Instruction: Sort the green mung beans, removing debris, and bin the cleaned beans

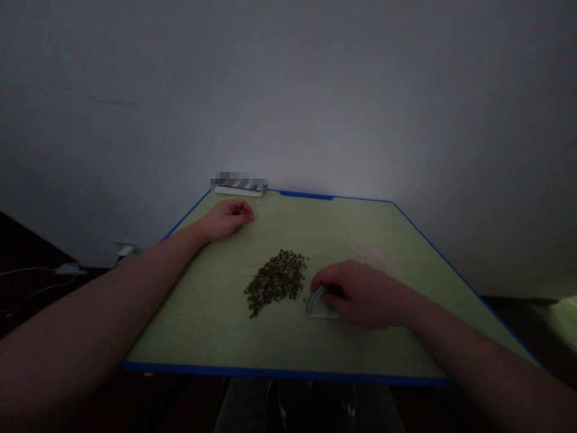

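Observation:
My right hand [356,293] grips a clear protractor [321,305] by its curved part, low over the table, with the fingers hiding much of it. Just left of the protractor lies a loose pile of small green beans [277,279], with a few strays at its right side. Behind my right hand is a thin patch of pale grains [375,257], partly covered by the hand. My left hand [228,218] rests on the far left of the table, its fingers curled inward. Whether anything is inside those fingers is hidden.
The pale table [202,337] has a blue rim and stands against a grey wall [306,108]. A flat white-edged box or book [238,190] lies at its far left corner. White cables and a power strip [70,269] are on the left, beyond the table.

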`<state>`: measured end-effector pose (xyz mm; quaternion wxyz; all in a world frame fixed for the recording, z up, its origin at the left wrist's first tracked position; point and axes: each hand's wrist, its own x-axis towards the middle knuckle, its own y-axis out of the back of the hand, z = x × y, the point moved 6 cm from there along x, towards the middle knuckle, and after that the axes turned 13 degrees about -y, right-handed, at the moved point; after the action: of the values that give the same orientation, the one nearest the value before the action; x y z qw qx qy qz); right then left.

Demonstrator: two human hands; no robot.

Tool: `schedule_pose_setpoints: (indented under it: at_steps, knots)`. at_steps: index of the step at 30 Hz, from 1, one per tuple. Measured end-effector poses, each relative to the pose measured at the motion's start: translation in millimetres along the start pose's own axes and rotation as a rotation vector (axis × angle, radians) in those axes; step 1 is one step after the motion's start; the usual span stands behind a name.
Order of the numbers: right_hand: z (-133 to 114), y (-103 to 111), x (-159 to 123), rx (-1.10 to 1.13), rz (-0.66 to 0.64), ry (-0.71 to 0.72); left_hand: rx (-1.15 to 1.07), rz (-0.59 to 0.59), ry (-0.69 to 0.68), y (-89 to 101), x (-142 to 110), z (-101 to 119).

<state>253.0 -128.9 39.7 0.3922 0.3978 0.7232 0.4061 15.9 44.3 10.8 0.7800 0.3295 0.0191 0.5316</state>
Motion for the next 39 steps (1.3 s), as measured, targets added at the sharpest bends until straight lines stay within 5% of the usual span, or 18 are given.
schedule_pose_setpoints:
  at_steps: [6, 12, 27, 30, 32, 37, 39]
  knots:
    - [-16, -6, -15, 0.004, -0.109, 0.131, -0.001, 0.008, 0.005, 0.3, -1, 3]
    - [-21, -11, -21, -0.015, -0.195, 0.113, 0.019, 0.011, 0.029, 0.8, -3, 7]
    - [-9, -3, -17, 0.050, -0.145, 0.090, -0.030, 0.020, -0.003, 1.2, -1, 0]
    - [-5, 2, -36, 0.073, -0.042, 0.025, -0.041, 0.027, -0.002, 1.7, 1, -3]
    - [-11, 5, -59, 0.081, 0.170, 0.027, -0.032, 0.029, 0.008, 1.7, 1, -4]
    - [-57, -20, -118, -0.167, 0.703, 0.375, -0.018, 0.034, 0.019, 0.8, 0, 0]
    - [-68, -35, -124, -0.309, 0.827, 0.376, -0.018, 0.035, 0.018, 0.7, -1, 1]
